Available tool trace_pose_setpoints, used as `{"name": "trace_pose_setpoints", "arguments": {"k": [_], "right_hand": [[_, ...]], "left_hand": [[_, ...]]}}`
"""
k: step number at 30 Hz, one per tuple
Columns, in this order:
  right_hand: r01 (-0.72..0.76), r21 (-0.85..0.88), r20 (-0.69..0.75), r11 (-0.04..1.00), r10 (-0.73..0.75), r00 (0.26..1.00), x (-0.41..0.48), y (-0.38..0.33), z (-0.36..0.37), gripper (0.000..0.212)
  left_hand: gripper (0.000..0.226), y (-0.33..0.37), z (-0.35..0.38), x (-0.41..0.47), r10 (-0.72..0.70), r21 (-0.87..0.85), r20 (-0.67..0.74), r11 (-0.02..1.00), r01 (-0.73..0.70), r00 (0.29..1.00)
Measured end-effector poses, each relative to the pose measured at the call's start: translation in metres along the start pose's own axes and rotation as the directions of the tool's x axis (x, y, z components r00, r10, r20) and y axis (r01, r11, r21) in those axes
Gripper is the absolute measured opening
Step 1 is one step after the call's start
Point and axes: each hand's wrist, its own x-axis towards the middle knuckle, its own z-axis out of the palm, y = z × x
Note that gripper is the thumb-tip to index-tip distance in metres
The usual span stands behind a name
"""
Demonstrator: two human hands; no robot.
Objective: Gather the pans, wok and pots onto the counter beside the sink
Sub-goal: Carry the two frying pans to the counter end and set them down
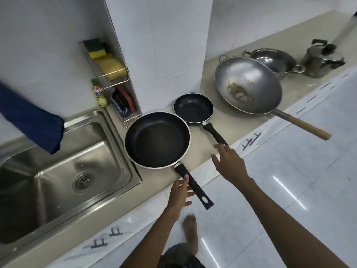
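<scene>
The large pan (pixel 157 140) sits at the centre of the frame on the counter (pixel 195 149), its rim touching the right edge of the sink (pixel 63 171) and just beside the small pan (pixel 193 107) above and right of it. The large pan's black handle (pixel 193 185) sticks out past the counter's front edge over the floor (pixel 289 180). The left hand (pixel 180 193) is at that handle with fingers spread, not closed; the fingertips touch or nearly touch its left side, and which cannot be told. The right hand (pixel 229 163) hovers open, fingers splayed, over the counter's front edge, its fingertips just by the end of the small pan's handle (pixel 215 134).

Bare counter lies between the 2 pans and the front edge, and a narrower strip separates the small pan from the wok (pixel 248 85) in the upper right. The wok's wooden handle (pixel 307 128) also overhangs the front edge. Behind the wok stands a steel pot (pixel 276 61), partly hidden by the wok's rim, and beyond it, near the right edge, another metal vessel (pixel 316 60) too blurred to identify.

A wire rack (pixel 116 78) of sponges hangs on the wall above the sink corner, with a small bottle (pixel 99 93) beside it. A dark blue cloth (pixel 31 118) enters from the left edge, cut off, covering part of the sink's rim.
</scene>
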Motion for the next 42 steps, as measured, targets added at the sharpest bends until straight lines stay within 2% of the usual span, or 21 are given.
{"name": "trace_pose_setpoints", "arguments": {"k": [3, 7, 12, 17, 20, 22, 25, 29, 32, 37, 42], "right_hand": [[0.007, 0.003, -0.038, 1.000, -0.007, 0.999, 0.031, 0.019, 0.002, 0.035], [-0.002, -0.031, 0.019, 1.000, 0.003, 1.000, 0.066, 0.042, 0.009, 0.034], [-0.101, 0.169, 0.155, 0.980, 0.075, 0.985, 0.094, 0.057, 0.025, 0.040], [-0.300, 0.399, 0.327, 0.867, 0.171, 0.929, 0.120, 0.057, 0.038, 0.052], [-0.425, 0.553, 0.444, 0.717, 0.179, 0.878, 0.135, 0.055, 0.040, 0.045], [-0.458, 0.562, 0.477, 0.689, 0.183, 0.860, 0.140, 0.057, 0.043, 0.042], [-0.362, 0.465, 0.405, 0.808, 0.170, 0.898, 0.144, 0.066, 0.045, 0.048], [-0.221, 0.436, 0.280, 0.872, 0.102, 0.955, 0.145, 0.083, 0.031, 0.045], [-0.138, 0.439, 0.241, 0.888, 0.031, 0.970, 0.136, 0.095, 0.023, 0.043], [-0.013, 0.439, 0.226, 0.899, -0.097, 0.969, 0.104, 0.094, 0.018, 0.040], [0.124, 0.470, 0.239, 0.874, -0.261, 0.935, 0.066, 0.041, 0.023, 0.030]], "left_hand": [[0.048, 0.008, 0.022, 0.007, -0.061, -0.101, -0.057, 0.993, 0.055, 0.997], [0.038, 0.017, 0.045, 0.011, -0.068, -0.173, -0.134, 0.984, 0.045, 0.989], [0.034, 0.017, 0.056, 0.011, -0.149, -0.338, -0.193, 0.938, 0.077, 0.970], [0.036, 0.016, 0.068, 0.012, -0.191, -0.454, -0.254, 0.889, 0.058, 0.948], [0.037, 0.018, 0.078, 0.016, -0.195, -0.452, -0.375, 0.892, 0.006, 0.906], [0.041, 0.018, 0.086, 0.017, -0.189, -0.434, -0.466, 0.900, -0.038, 0.864], [0.047, 0.019, 0.099, 0.017, -0.156, -0.379, -0.603, 0.919, -0.109, 0.782], [0.054, 0.021, 0.110, 0.011, -0.120, -0.286, -0.704, 0.950, -0.125, 0.700], [0.056, 0.006, 0.117, -0.001, -0.132, -0.293, -0.737, 0.946, -0.138, 0.663], [0.057, -0.026, 0.103, -0.037, -0.140, -0.262, -0.817, 0.954, -0.144, 0.560], [0.057, -0.061, 0.063, -0.090, -0.165, -0.269, -0.870, 0.949, -0.167, 0.465]]}}
